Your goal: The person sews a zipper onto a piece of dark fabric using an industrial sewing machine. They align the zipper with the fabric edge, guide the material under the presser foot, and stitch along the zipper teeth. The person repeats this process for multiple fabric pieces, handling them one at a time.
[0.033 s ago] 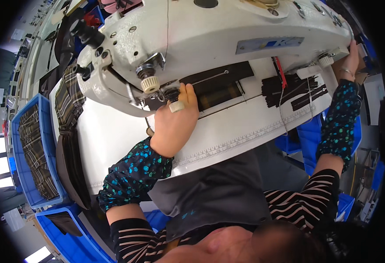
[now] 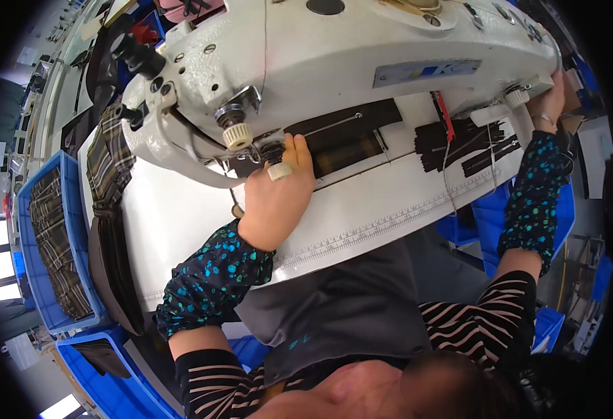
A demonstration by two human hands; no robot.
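Observation:
My left hand (image 2: 277,199) lies at the needle area of the white sewing machine (image 2: 320,52), two fingers stretched out and pressed on dark cloth; its other fingers are hidden. Beside these fingers is a dark plaid piece (image 2: 345,155), with a dark strip (image 2: 352,120) bearing a metal zipper along its far side. A white knob (image 2: 280,170) shows just above the back of the hand. At the machine's far right end, my right hand (image 2: 551,101) is against the handwheel side; its fingers are mostly hidden behind the housing.
Dark zipper pieces (image 2: 453,143) lie on the right of the bed, with red-handled thread snips (image 2: 445,119) near them. A ruler strip (image 2: 376,229) follows the front edge. Plaid cloth (image 2: 109,157) hangs at left, beside a blue bin (image 2: 82,244) of plaid pieces.
My right hand and forearm have shifted slightly down and toward me at the machine's right end. My left hand and the cloth stay in place.

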